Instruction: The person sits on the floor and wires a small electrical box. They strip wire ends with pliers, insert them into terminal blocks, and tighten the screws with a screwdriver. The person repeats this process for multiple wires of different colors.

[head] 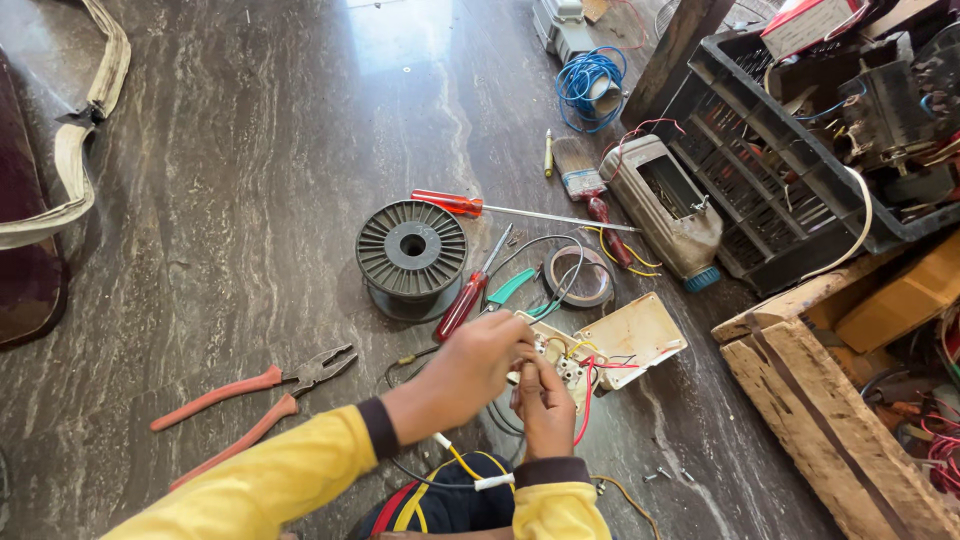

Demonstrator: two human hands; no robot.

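Two hands meet near the centre of the floor over a small white switch module [560, 365] with red and yellow wires [590, 385] running from it; we see the left hand [470, 370] curled closed, its fingertips pinched on the module's upper edge, while the right hand [545, 405] grips it from below with fingers folded around the body. Whether either hand also holds a small tool, we cannot tell. Just right of the module lies an open cream switch box [640, 335], joined to it by the wires. We judge the module light and rigid, its plastic brittle at the corners and its wire joints easily strained, so it is best held by the body's sides, not by the leads. Left of the hands lie orange-handled pliers [260, 395]. Farther off stand a grey empty wire spool [411, 250], a red-handled screwdriver [465, 300] beside it, a longer red screwdriver [500, 208] beyond, and a roll of dark tape [580, 277]. At far right we note a black crate [760, 160] of parts, a wooden crate [830, 420], and a coil of blue wire [590, 85].
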